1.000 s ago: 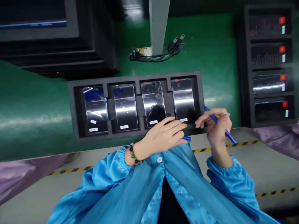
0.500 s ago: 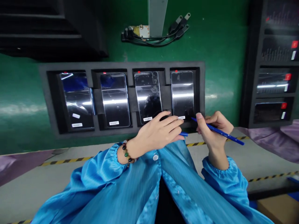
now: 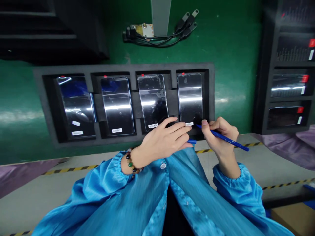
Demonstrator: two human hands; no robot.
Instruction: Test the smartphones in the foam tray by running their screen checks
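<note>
A black foam tray [image 3: 123, 67] on the green bench holds several phones side by side. My right hand [image 3: 219, 137] is closed on a blue pen [image 3: 227, 140]. The pen's tip sits beside the white label [image 3: 189, 124] at the bottom of the rightmost phone [image 3: 190, 95]. My left hand [image 3: 164, 139], with a bead bracelet at its wrist, rests on the tray's front edge below the third phone [image 3: 152, 98]. Its fingertips reach towards the same label. A short blue cap [image 3: 192, 141] sticks out from under its fingers.
A second black tray [image 3: 264, 82] with phones stands at the right. Black cables [image 3: 159, 32] lie by a grey post [image 3: 161, 13] at the back. Stacked black trays [image 3: 61, 32] fill the upper left. Purple cloth [image 3: 290, 147] and a cardboard box [image 3: 292, 218] lie at the right.
My right hand has lowered and turned the pen so that its tip now rests by the rightmost phone's label. My left hand has stayed on the tray's edge. The view has shifted.
</note>
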